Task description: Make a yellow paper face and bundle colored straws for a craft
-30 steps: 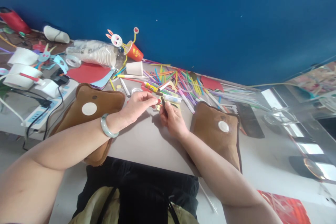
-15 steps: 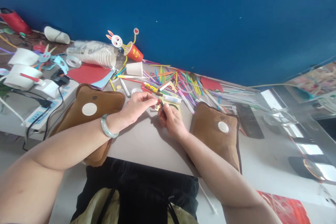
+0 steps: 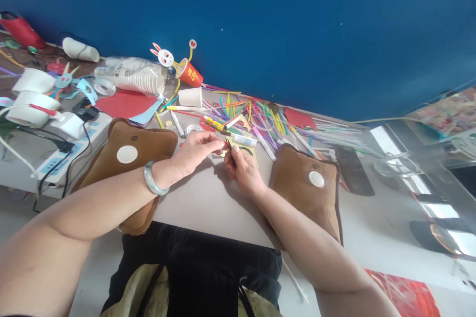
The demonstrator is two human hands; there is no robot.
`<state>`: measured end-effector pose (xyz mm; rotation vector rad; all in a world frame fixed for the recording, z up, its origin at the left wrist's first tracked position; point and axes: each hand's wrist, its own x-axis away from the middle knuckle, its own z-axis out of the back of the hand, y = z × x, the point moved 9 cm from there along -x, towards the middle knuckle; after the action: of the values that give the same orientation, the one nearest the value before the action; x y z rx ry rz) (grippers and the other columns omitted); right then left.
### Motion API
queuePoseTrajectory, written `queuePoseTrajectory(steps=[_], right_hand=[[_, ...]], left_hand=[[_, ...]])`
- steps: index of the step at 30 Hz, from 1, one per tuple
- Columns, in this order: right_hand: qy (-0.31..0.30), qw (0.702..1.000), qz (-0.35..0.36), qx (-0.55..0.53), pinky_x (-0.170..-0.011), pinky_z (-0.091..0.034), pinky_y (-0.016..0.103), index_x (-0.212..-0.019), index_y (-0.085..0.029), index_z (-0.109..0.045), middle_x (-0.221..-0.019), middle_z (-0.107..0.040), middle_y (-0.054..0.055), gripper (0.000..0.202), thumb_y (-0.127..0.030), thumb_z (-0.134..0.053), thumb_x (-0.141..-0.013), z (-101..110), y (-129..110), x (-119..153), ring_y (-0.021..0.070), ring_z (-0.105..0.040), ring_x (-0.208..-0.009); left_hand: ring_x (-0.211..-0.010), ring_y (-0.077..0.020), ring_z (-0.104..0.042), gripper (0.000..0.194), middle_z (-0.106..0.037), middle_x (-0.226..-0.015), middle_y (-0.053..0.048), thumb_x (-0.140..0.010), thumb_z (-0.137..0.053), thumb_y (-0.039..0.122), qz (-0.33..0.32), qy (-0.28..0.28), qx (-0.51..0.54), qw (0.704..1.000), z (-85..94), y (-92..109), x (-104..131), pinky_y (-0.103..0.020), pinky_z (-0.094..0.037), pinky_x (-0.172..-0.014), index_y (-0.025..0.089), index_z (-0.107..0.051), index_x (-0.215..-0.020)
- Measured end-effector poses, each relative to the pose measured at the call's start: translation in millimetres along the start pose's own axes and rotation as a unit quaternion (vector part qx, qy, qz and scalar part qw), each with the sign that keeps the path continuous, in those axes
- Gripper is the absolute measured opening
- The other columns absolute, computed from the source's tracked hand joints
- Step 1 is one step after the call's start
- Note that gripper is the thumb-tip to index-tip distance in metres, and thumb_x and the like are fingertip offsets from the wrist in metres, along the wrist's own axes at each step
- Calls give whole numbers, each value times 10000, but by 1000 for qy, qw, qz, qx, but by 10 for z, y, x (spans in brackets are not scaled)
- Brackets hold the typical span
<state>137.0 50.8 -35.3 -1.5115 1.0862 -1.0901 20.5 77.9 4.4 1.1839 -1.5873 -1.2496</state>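
Over the middle of the table, my left hand (image 3: 193, 154) is closed in a pinch on a tiny red piece (image 3: 225, 144), which looks like paper. A jade-coloured bangle (image 3: 152, 178) circles that wrist. My right hand (image 3: 243, 171) is wrapped round small dark scissors (image 3: 229, 148); their blades point away from me and meet the red piece. The fingers hide most of the scissors' handles. Just beyond both hands lie a white glue tube (image 3: 243, 140), a yellow marker (image 3: 213, 124) and a yellowish sheet (image 3: 252, 151).
Brown plush hand warmers lie at left (image 3: 148, 143) and right (image 3: 301, 171). Colourful pipe cleaners (image 3: 260, 114) spread along the blue wall (image 3: 238, 25). A red paper cup (image 3: 191, 75) with a rabbit face, stacked cups (image 3: 137, 81) and a power strip (image 3: 55, 163) stand leftward. A dark phone-like slab (image 3: 353, 171) lies right.
Both hands stay almost in place. The scissors' blades have shifted slightly at the red piece and look a little further apart.
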Motion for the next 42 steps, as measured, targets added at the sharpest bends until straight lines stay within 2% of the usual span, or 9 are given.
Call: queuePoseTrajectory(steps=[20, 24, 33, 42], right_hand=[[9, 1000, -8, -6, -388, -171, 254, -673, -221, -539, -442, -342, -57, 537, -714, -522, -885, -1, -13, 9, 77, -230, -386], [3, 1000, -11, -11, -386, -159, 247, -683, -220, -548, -440, -344, -62, 558, -750, -526, -858, 0, 1, 7, 74, -224, -384], [-11, 1000, -18, 10, -389, -161, 250, -691, -220, -551, -427, -345, -68, 583, -784, -519, -838, -17, 7, 14, 74, -222, -380], [-7, 1000, -11, 1, -382, -156, 250, -668, -221, -573, -429, -330, -68, 581, -784, -564, -812, -12, 7, 12, 74, -215, -381]], left_hand=[[-692, -134, -610, 157, -668, -667, -15, -731, -740, 288, 8, -2, 2, 1000, 15, -17, -6, -286, -478, -715, 142, -690, -701], [-713, -139, -614, 139, -678, -695, -18, -763, -714, 282, 5, -9, -24, 1000, 32, -20, -9, -294, -476, -730, 148, -695, -734], [-673, -131, -584, 127, -632, -647, 1, -780, -666, 245, -48, -22, -89, 995, 26, 67, -5, -272, -454, -672, 158, -663, -688], [-675, -137, -587, 109, -640, -652, -6, -762, -654, 229, -40, -13, -96, 995, 35, 80, 8, -270, -460, -664, 162, -660, -675]])
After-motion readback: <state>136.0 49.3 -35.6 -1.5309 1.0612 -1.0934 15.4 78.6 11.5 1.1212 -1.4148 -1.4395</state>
